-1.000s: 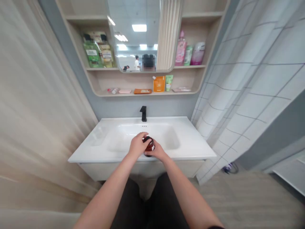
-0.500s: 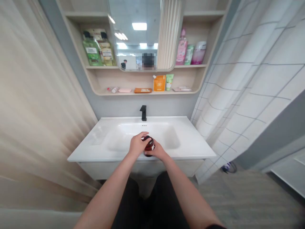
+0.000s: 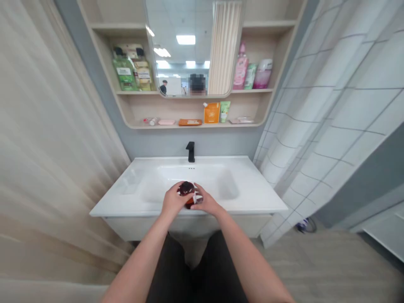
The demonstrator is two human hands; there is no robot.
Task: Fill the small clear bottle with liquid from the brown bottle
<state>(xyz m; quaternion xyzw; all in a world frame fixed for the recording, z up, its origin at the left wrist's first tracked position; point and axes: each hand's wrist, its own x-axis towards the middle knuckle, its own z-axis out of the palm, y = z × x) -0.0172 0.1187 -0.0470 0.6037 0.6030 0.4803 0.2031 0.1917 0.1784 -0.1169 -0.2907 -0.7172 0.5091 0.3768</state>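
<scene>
A dark red-brown bottle with a black top stands upright over the front rim of the white sink. My left hand is wrapped round its left side, thumb across the front. On the other side my right hand has its fingers curved, with a small part of something white and dark between it and the bottle. Whether that part belongs to the bottle's label is unclear. The right fingertips are at the bottle's right side.
Behind the basin rises a black faucet. Above it, a shelf holds an orange pouch, a green tube and small items. Larger bottles flank the mirror. Curtains hang at both sides.
The bottle and my left hand have moved a little left. My right hand's fingers have spread somewhat, and more of the bottle's top shows. The view has tilted slightly.
</scene>
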